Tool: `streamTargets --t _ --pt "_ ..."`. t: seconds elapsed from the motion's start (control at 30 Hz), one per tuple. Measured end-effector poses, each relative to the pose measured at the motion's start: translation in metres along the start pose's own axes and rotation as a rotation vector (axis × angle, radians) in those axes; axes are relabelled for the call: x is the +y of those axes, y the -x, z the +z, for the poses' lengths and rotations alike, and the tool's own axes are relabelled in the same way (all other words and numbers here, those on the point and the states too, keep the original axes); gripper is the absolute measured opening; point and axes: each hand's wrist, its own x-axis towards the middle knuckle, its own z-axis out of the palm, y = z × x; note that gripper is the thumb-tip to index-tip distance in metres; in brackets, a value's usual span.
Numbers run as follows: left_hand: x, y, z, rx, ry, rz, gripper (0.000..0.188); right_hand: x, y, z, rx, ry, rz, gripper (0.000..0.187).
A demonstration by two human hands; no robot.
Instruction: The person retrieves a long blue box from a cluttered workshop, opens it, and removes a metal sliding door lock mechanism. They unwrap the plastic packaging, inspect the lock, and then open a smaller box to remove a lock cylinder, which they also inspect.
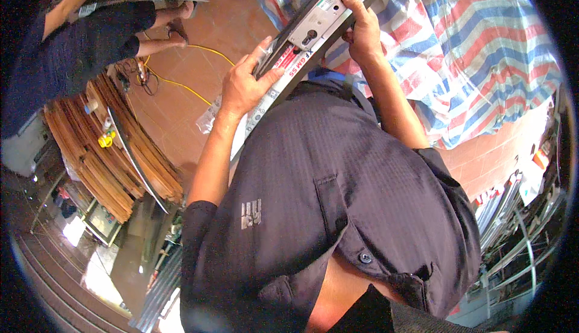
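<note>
A long dark-and-white profile bar (297, 63) slants from my waist up toward the top right, with printed protective film on its face. Against it lies a silver mortise lock case (327, 16), with a keyhole-shaped opening near its lower end. My left hand (244, 85) grips the bar below the lock, thumb on the face and fingers along the far edge, next to some clear plastic film. My right hand (365, 34) is closed around the bar's right side, its thumb pressing on the lock case. Its other fingers are partly hidden behind the bar.
A striped red, white and blue sheet (470, 49) covers something ahead and to the right. At left are stacked brown strips (96, 158) with a yellow tape roll (107, 139). A yellow cable (181, 85) crosses the tiled floor. Another person (84, 49) is at upper left. Metal lengths (500, 200) lie right.
</note>
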Motion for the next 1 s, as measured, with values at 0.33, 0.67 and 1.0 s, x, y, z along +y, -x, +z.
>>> streamTargets --t 0.33,0.67,1.0 --pt "-0.015 0.005 -0.001 0.031 -0.018 0.095 0.039 0.000 -0.001 -0.001 -0.042 -0.114 0.010 0.046" --pt "-0.023 0.000 0.010 0.113 0.084 0.082 0.044 -0.008 0.010 0.005 -0.090 -0.104 -0.014 0.035" --pt "-0.017 0.002 -0.001 0.060 -0.071 0.139 0.048 -0.007 0.007 0.003 -0.098 -0.140 -0.019 0.043"
